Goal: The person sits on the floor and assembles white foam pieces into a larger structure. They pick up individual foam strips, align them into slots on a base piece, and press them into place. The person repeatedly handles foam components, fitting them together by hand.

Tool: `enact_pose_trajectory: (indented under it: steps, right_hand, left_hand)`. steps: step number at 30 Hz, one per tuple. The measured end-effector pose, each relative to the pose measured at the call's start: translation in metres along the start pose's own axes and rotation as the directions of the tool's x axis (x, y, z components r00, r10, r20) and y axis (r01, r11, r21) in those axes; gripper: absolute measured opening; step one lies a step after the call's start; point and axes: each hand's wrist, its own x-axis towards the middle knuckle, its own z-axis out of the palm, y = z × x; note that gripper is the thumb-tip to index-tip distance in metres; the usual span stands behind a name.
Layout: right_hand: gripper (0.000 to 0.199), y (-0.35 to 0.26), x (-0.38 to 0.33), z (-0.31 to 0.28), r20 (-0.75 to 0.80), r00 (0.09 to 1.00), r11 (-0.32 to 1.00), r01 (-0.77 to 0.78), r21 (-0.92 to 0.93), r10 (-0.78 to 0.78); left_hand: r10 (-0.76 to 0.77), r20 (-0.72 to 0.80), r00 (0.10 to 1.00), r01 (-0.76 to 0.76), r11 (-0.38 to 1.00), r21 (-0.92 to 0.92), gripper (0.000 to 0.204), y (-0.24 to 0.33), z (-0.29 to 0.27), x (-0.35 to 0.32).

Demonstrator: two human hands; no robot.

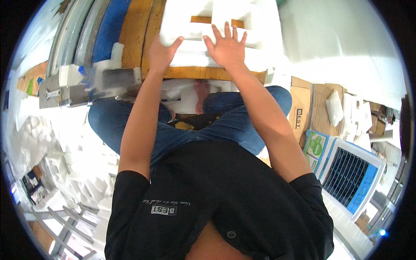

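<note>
A white foam block [265, 39], overexposed in places, lies on a wooden bench [195, 73] in front of me. Wood shows through rectangular openings in it. At its left edge is my left hand [162, 54], thumb stretched over the top. The other fingers of that hand bend down the side and are mostly hidden. My right hand [228, 48] rests flat on the block's upper face, fingers spread, close to the openings.
Left of the block runs a blue strip [110, 30]; below it is a dark grey bar [65, 94]. White foam pieces [56, 169] pile up at lower left. Cardboard boxes [300, 104] and a blue-and-white air cooler [351, 175] stand at right. My bent knees are under the bench edge.
</note>
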Motion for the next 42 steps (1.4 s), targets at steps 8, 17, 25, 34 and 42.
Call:
enact_pose_trajectory:
  steps: [8, 17, 25, 34, 42]
  right_hand:
    - [0.073, 0.002, 0.002, 0.000, 0.007, 1.000, 1.000, 0.014, 0.013, -0.014]
    - [0.071, -0.009, 0.009, -0.008, 0.037, 0.998, 0.997, 0.045, 0.059, -0.047]
    - [0.069, -0.039, 0.014, -0.003, 0.038, 0.998, 0.999, 0.043, 0.002, -0.043]
    - [0.066, -0.038, 0.013, 0.004, 0.010, 0.998, 0.997, 0.066, -0.029, -0.066]
    - [0.065, -0.041, 0.013, 0.003, -0.013, 0.997, 0.997, 0.075, -0.026, -0.075]
  left_hand:
    - [-0.018, 0.087, 0.996, 0.009, 0.994, 0.106, 0.085, -0.021, 0.007, 0.014]
    - [-0.108, 0.025, 0.994, 0.105, 0.990, 0.093, 0.088, -0.003, 0.004, 0.004]
    - [-0.055, -0.067, 0.996, 0.052, 0.997, -0.057, 0.086, -0.013, 0.010, -0.004]
    - [-0.014, -0.115, 0.993, 0.007, 0.998, -0.055, 0.104, -0.021, 0.022, -0.009]
    - [-0.035, -0.112, 0.993, 0.027, 0.997, -0.071, 0.105, -0.021, 0.020, -0.012]
